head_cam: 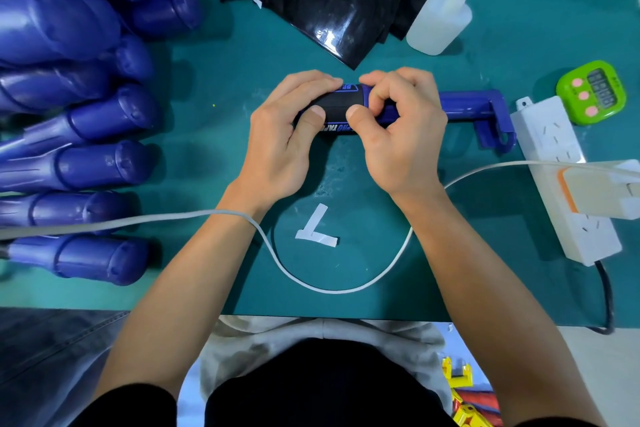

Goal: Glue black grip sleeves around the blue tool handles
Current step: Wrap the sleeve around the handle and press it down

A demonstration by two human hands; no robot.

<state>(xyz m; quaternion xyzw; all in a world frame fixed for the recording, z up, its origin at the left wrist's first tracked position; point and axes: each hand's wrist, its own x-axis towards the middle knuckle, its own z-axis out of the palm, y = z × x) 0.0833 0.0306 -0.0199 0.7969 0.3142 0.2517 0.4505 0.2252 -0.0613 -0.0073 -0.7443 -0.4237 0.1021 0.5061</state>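
Currently, left hand [280, 139] and right hand [403, 135] — each grip closed around the black sleeve [341, 107] — hold the blue tool [465, 104].

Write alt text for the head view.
The left hand and right hand pinch a black grip sleeve around a blue tool handle on a green mat. Bare blue handles lie at left, a squeeze bottle beyond.
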